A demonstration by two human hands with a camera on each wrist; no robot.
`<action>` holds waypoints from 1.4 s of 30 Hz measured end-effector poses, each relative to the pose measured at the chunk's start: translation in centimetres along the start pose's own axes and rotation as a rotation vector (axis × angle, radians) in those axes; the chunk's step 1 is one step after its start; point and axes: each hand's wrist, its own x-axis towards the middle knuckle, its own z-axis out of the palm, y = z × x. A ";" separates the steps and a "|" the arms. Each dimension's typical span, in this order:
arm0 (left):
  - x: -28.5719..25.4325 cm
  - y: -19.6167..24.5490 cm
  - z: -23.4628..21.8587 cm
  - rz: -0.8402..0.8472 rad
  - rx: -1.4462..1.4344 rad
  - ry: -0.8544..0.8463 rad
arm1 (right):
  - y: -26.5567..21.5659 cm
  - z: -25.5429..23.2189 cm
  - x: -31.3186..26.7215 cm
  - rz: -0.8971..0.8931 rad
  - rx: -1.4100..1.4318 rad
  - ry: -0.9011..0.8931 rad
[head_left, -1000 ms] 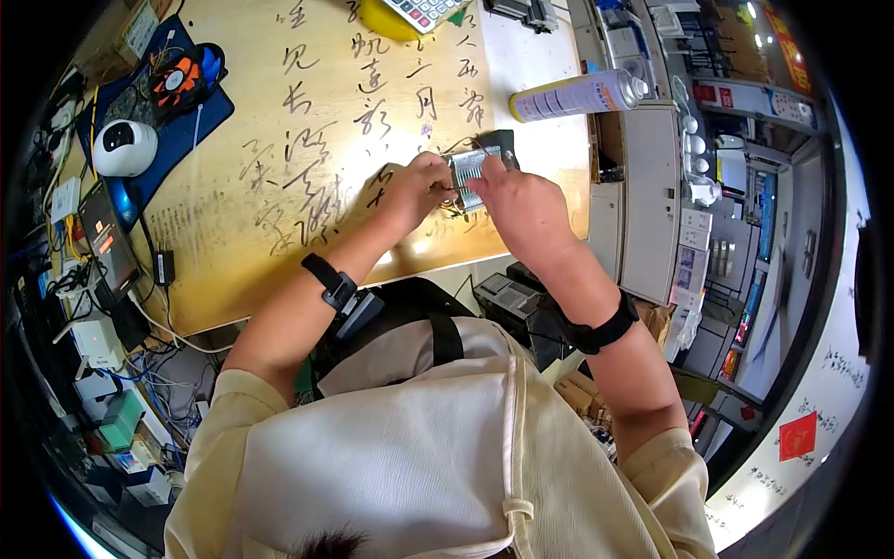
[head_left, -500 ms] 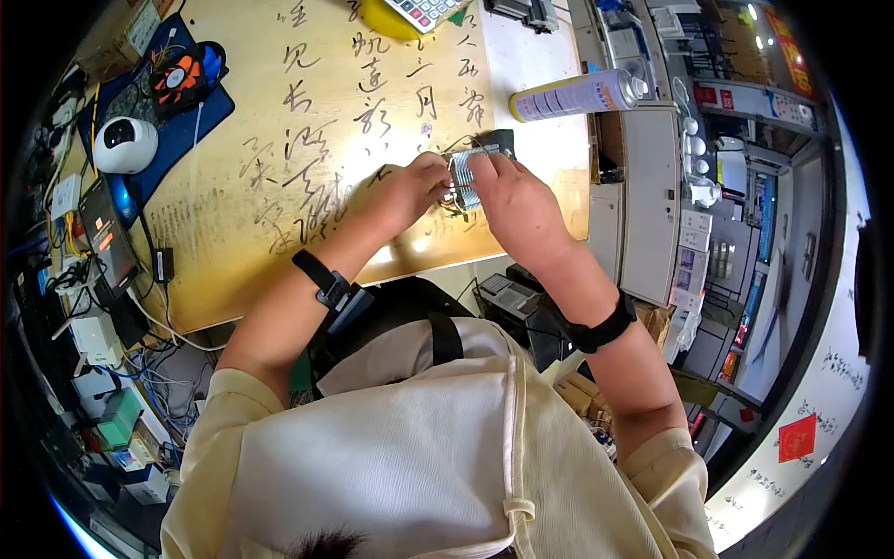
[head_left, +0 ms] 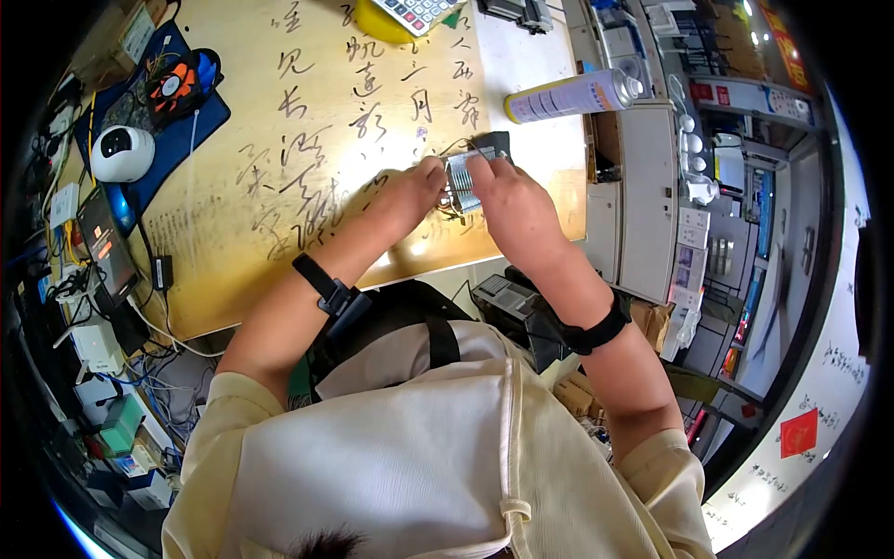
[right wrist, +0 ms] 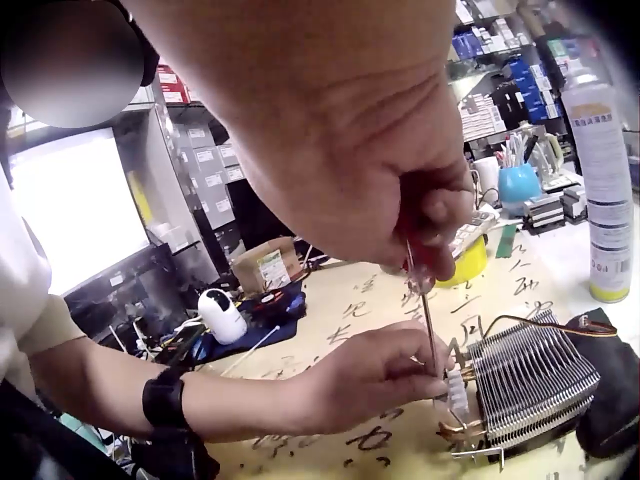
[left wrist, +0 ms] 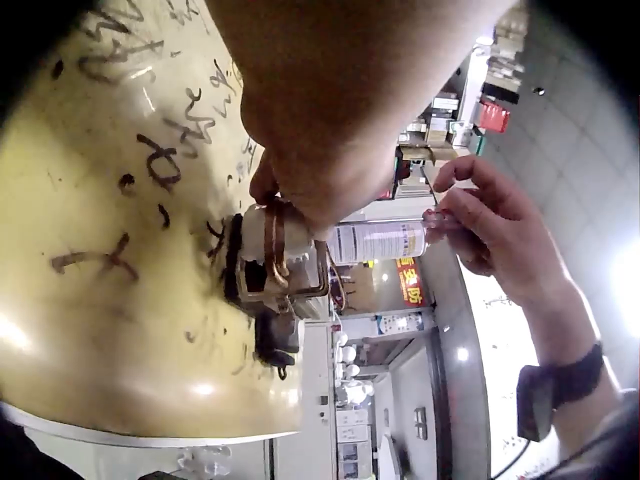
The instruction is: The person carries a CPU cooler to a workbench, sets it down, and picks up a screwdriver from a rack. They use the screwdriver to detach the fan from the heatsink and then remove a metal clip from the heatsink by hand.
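A finned metal CPU heatsink [right wrist: 535, 380] with copper heat pipes [right wrist: 460, 430] rests on the table near its front edge, fins to the right. My left hand [head_left: 407, 197] holds its left side, with thumb and fingertips around the pale base. From above, my right hand [head_left: 521, 210] grips a thin screwdriver [right wrist: 425, 305], whose reddish handle mostly disappears inside the fingers. The shaft slants down to the left fingertips beside the base; its tip is hidden there. A thin cable [right wrist: 545, 322] runs over the top of the fins.
Beyond the heatsink lies a dark pad [right wrist: 610, 385]. A spray can [head_left: 570, 96] stands at the table's right, and a calculator [head_left: 416, 13] lies at the back. To the left are a white camera [head_left: 124, 150], a fan with orange blades [head_left: 174, 86] and tangled cables.
My right fingers have shifted slightly and curled more closely over the heatsink. The left hand stays at the heatsink's left side, and its forearm has moved slightly left.
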 end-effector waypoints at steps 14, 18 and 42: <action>0.4 -0.9 0.6 -0.227 -0.186 -0.109 | 0.4 0.5 0.7 -0.006 0.149 -0.044; 0.0 -1.1 0.3 -0.069 -0.143 -0.047 | 0.4 0.1 0.5 -0.161 0.168 0.136; 0.1 -0.8 -0.3 0.275 0.351 0.174 | 0.8 0.8 0.5 0.111 0.137 -0.048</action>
